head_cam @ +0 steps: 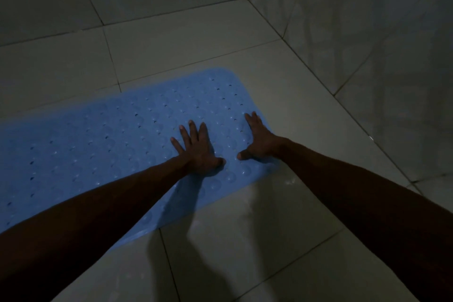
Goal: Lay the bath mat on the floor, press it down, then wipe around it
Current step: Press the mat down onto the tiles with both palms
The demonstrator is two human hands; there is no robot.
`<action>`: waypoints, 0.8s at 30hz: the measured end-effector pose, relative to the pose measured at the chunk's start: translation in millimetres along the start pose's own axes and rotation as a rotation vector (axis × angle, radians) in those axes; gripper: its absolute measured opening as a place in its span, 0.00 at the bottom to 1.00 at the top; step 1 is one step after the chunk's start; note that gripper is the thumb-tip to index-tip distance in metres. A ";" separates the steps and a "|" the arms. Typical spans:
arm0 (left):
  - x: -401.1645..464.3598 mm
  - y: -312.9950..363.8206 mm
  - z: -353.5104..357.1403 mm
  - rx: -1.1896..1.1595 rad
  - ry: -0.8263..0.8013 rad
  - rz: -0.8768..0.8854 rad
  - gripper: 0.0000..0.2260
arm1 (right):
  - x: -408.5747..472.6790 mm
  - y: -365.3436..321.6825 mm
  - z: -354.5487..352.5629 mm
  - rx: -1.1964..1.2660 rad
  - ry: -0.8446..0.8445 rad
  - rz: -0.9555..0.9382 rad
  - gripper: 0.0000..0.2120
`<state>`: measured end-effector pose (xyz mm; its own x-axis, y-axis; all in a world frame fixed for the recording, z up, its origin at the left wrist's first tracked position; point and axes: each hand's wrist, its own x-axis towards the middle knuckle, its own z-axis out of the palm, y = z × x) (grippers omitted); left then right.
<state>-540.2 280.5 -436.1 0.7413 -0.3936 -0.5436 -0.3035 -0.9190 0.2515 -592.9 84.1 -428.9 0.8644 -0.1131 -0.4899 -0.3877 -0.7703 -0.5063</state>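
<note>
A blue bath mat (103,140) with rows of small holes and round bumps lies flat on the pale tiled floor, running from the left edge of view toward the right. My left hand (198,149) presses flat on the mat with fingers spread. My right hand (259,140) also lies flat with straight fingers on the mat's right end, close to its rounded edge. Both forearms reach in from the bottom of the view. No cloth or wiper is visible.
Tiled walls (367,32) meet in a corner at the upper right, close behind the mat's far end. Bare floor tiles (245,240) with shiny wet-looking patches lie in front of the mat. The room is dim.
</note>
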 end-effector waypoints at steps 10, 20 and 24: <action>-12.5 -1.3 2.5 0.047 -0.037 -0.001 0.70 | -6.2 -7.4 2.6 0.078 0.133 0.128 0.65; -15.5 1.2 12.3 0.011 -0.032 -0.004 0.66 | -37.4 30.5 16.2 0.127 0.107 0.054 0.56; -14.6 0.1 11.8 0.010 -0.028 0.013 0.68 | -40.2 28.6 8.7 0.062 0.013 0.037 0.63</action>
<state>-558.1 285.9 -437.6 0.7202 -0.4061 -0.5624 -0.3192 -0.9138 0.2511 -641.5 72.1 -429.8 0.8531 -0.1495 -0.4998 -0.4383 -0.7250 -0.5313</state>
